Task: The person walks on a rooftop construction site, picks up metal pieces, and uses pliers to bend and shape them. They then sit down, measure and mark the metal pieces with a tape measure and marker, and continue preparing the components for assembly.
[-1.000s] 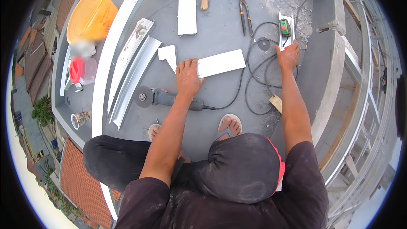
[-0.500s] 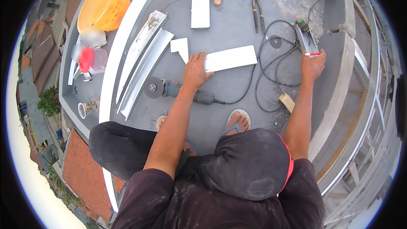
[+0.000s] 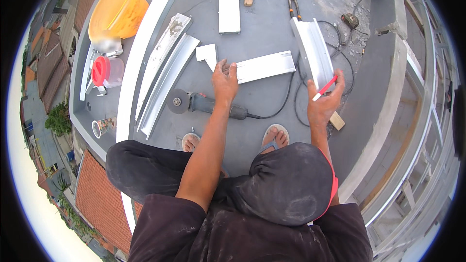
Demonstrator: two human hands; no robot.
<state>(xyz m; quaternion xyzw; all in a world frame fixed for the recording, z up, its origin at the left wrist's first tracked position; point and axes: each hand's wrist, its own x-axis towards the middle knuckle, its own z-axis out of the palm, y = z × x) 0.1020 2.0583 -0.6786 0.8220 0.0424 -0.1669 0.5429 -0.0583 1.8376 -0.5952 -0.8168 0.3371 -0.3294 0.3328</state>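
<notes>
My right hand [image 3: 324, 104] grips the near end of a short white metal channel [image 3: 314, 51]. A red and white marker [image 3: 326, 88] is also held between its fingers. My left hand [image 3: 224, 81] is open, fingers parted and slightly bent, at the left end of another white metal channel piece [image 3: 266, 67] lying on the floor. Whether it touches that piece I cannot tell. A small white L-shaped offcut [image 3: 207, 53] lies just beyond my left fingers. Below the left hand is an angle grinder [image 3: 208, 105] with a dark disc, lying on its side.
Long metal profiles [image 3: 170, 77] lie at left beside a white curved edge [image 3: 127, 116]. Beyond stand a yellow bucket [image 3: 116, 12] and a red-lidded tub [image 3: 108, 72]. Pincers [image 3: 293, 5], a tape measure [image 3: 349, 20], a wood block [image 3: 337, 121] and a looping cable [image 3: 353, 68] are at right.
My right hand has brought its channel leftward from beside the low wall, away from the tape measure, turning its inside out of view. My left hand has lifted its fingers off the lying piece.
</notes>
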